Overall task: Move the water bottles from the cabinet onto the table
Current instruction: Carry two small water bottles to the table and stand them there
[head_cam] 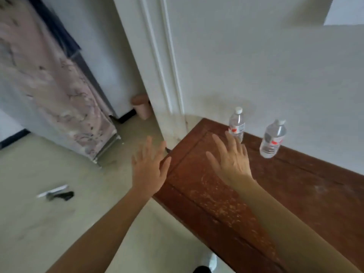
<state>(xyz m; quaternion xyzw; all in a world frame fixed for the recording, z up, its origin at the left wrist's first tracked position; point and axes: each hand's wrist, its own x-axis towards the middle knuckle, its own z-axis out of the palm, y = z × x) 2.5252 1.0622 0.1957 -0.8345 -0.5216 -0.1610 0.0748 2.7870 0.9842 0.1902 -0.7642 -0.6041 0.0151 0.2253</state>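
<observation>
1. The worn reddish-brown wooden tabletop [295,194] is cut off at the right and at the bottom.
2. The right hand [231,160] hovers over the tabletop's far left corner, fingers straight and spread, holding nothing.
3. The left hand [148,166] hangs just off the tabletop's left edge, equally flat and empty.
4. A clear plastic water bottle with a white cap [237,124] stands on the tabletop's far edge, its base hidden behind the right fingertips.
5. A second clear bottle [272,138] stands farther right along that edge.

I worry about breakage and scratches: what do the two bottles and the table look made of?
Left bottle and right bottle: probably thin clear plastic, with see-through walls and white caps. Table: seemingly reddish-brown wood with a framed panel top; its varnish looks worn, speckled pale.
</observation>
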